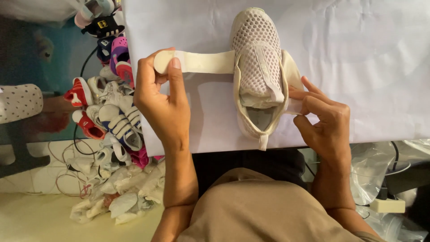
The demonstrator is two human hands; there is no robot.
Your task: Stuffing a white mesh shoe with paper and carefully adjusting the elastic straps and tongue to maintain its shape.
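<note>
Cream mesh shoe (259, 67); white sheet (358, 54); red, pink, white shoe pile (109, 103).

One view only, from your head, looking steeply down over your chest, close above the near edge of the white table (358, 45), table filling the upper frame, floor showing beyond its left edge and near-right corner

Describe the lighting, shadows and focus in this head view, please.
Head view: even, soft light on the white sheet, no glare; faint shadows beside the left hand and right hand; the mesh shoe is sharp; the shoe pile at left is dimmer and slightly soft.
</note>
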